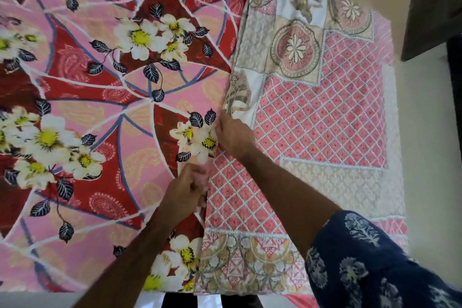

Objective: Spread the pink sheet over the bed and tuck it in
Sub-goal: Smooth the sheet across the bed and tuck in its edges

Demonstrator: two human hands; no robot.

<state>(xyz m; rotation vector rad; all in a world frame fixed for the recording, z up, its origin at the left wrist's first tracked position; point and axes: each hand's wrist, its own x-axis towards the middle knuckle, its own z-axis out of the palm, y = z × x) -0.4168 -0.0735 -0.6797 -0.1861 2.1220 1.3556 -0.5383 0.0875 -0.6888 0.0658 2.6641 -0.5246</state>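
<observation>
At the pink sheet's (pixel 312 117) edge, both hands (pixel 185 190) (pixel 233 136) pinch fabric.

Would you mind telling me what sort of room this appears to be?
Probably a bedroom: a bed draped in a red-and-pink floral sheet beside a pink lattice sheet, with pale floor and dark wooden furniture alongside.

Even, soft daylight, no hard shadows or glare. Floor (pixel 430 132) at 3 o'clock slightly washed out. Wide-angle bowing toward the edges. Overall soft focus; motion blur on left hand (pixel 186 189), sheet print smeared at 9 o'clock.
</observation>
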